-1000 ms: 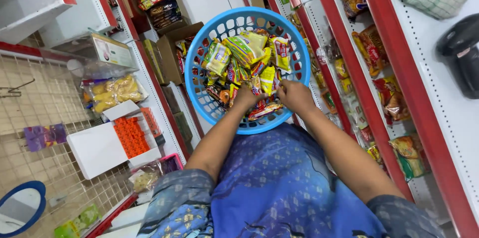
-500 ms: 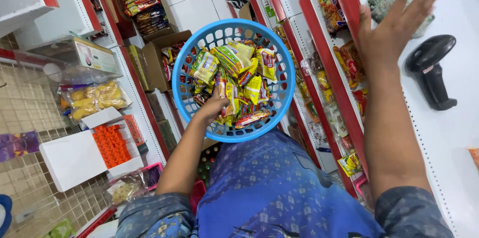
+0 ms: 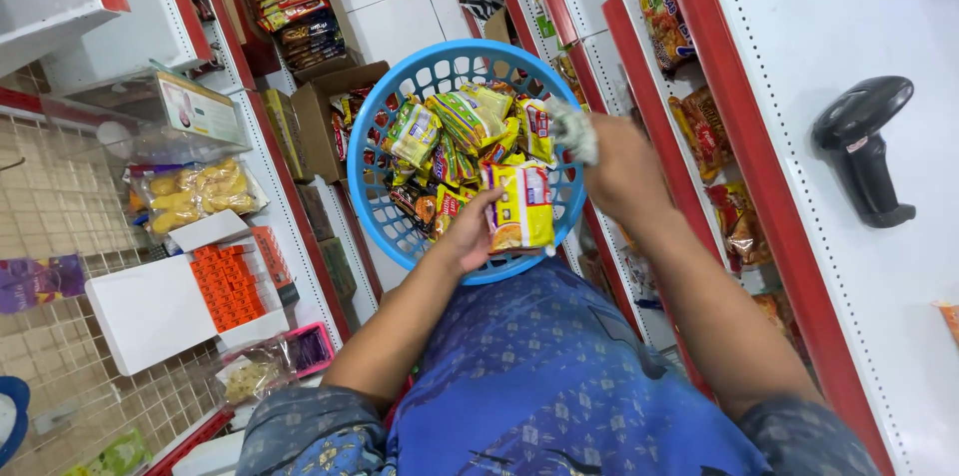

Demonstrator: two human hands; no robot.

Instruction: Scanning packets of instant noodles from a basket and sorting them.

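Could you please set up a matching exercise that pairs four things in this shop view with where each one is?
Things:
1. yellow packet
2. grey cloth
3. black scanner
4. blue basket

Places:
A. resting on the white shelf top at the right
B. gripped in the right hand
C. on the person's lap, full of snack packets
D. held by the left hand at the basket's near rim

Pairs: 1-D, 2-B, 3-A, 4-C
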